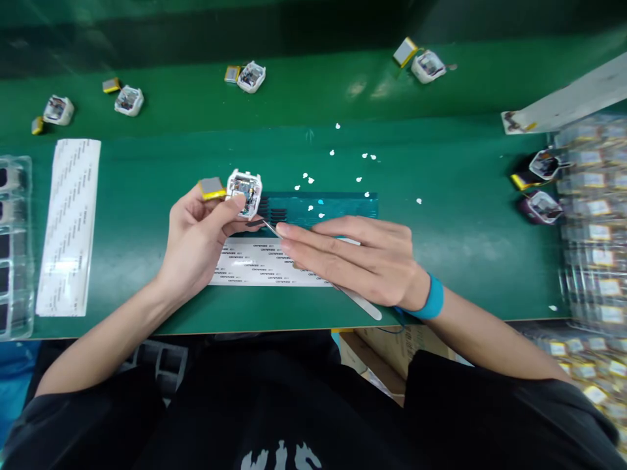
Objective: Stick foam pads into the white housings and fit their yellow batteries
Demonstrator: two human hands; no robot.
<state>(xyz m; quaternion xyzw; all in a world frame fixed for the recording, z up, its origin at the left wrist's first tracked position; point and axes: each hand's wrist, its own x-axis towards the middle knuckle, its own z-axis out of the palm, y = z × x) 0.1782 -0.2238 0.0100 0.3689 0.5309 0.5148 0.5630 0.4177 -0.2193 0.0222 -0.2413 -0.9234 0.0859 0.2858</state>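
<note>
My left hand holds a white watch-like housing with its circuitry facing up; a silver battery with yellow edges rests beside it at the fingers. My right hand is closed on metal tweezers, whose tip meets a small dark strip just below the housing. Beneath the hands lie a translucent teal sheet with dark strips at its left part, and a white printed sheet. A blue band circles my right wrist.
Several white housings with batteries lie along the back. A stack of printed sheets and a clear tray are at left. Small white pieces dot the mat. Two dark housings and stacked trays stand right.
</note>
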